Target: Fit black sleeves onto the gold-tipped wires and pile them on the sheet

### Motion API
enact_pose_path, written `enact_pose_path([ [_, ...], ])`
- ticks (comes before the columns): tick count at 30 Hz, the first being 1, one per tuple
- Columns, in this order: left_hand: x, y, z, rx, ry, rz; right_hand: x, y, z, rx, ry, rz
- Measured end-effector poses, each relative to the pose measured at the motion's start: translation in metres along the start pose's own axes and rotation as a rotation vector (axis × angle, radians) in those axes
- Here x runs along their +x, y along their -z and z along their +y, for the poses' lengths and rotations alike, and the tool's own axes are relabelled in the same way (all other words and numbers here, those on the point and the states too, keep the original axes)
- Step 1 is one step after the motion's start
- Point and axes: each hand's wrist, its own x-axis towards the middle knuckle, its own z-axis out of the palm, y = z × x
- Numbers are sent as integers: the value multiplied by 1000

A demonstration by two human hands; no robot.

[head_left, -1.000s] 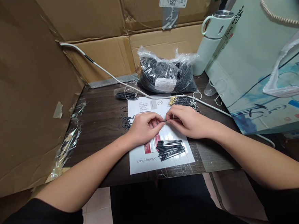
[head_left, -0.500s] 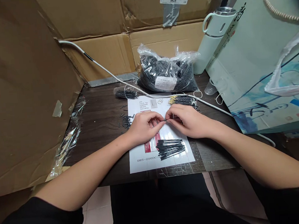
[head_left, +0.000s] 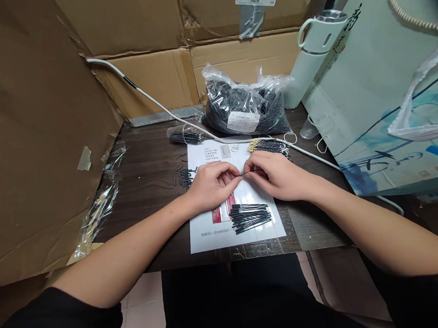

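Observation:
Above the printed sheet [head_left: 205, 241], my left hand [head_left: 211, 185] and my right hand [head_left: 276, 176] meet with their fingertips nearly touching. Both pinch a thin black wire [head_left: 242, 174], which runs level between them. Whether a short sleeve sits on its end inside my left fingers is too small to tell. Short black tubes [head_left: 184, 178] lie scattered beside my left hand. Just beyond my right hand rests a bundle of black wires with gold tips [head_left: 266, 146], partly covered by it. A stack of black wires [head_left: 250, 218] lies on the sheet, nearer to me.
A clear bag of black pieces [head_left: 245, 104] stands at the back, with a small clear bag of black pins [head_left: 185, 135] to its left. A white cable [head_left: 158, 107] crosses the table [head_left: 147, 204]. On the right are a pale green flask [head_left: 307, 60] and a paper bag [head_left: 379, 98].
My right fingertips have shifted very slightly right, away from my left ones, so a little more of the wire shows between them. My left hand stays nearly still.

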Motion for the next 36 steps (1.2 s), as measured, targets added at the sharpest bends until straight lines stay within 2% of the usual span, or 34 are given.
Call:
enact_pose_path([
  [3,1,5,1,46,-20,-9,0,4,2,-28,-5,2],
  [7,9,27,0,256,-159,-72,-1,8,4,-64,-11,24],
  [12,21,56,-1,345,-142,-352,-1,6,5,-69,-18,0],
  [15,24,69,1,340,-69,-436,-1,4,4,-74,-28,-28],
  [18,26,83,4,250,-18,-525,-1,3,3,-87,-34,-42],
  [22,27,98,7,94,-10,-729,-2,2,3,-81,-21,-50],
  [26,27,98,2,91,-4,-793,-2,1,3,-62,-24,-61],
  [32,23,91,-2,132,68,-820,-2,0,3,-51,-37,-71],
  [36,23,91,6,58,2,-783,-2,1,2,-31,-33,-65],
])
